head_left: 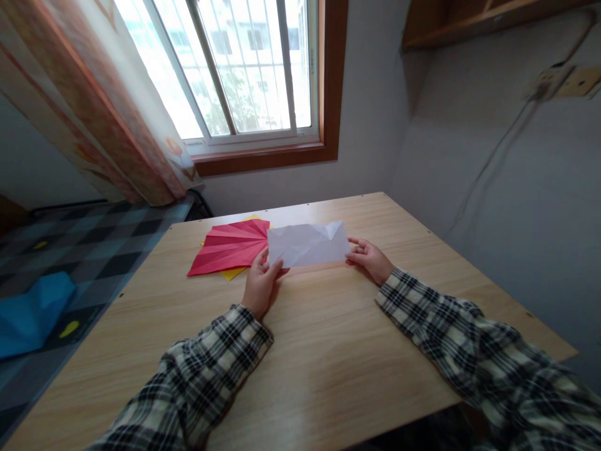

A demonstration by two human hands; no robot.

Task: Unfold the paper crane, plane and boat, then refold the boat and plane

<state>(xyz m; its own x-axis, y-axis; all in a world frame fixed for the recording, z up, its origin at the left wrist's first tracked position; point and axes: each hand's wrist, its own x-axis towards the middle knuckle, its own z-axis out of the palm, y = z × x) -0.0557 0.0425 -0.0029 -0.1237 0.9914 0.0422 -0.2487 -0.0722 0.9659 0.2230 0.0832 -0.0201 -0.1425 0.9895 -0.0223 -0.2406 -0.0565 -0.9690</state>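
Your light comes from the window (244,69), daylight so strong that its panes wash out to near white. Below the window, the table (328,351) is evenly lit with a soft sheen and only faint shadows. Right of the window, the wall falls to dull grey shade. Straight lines bow near the frame edges, and the corners farthest from the window look soft and stretched.
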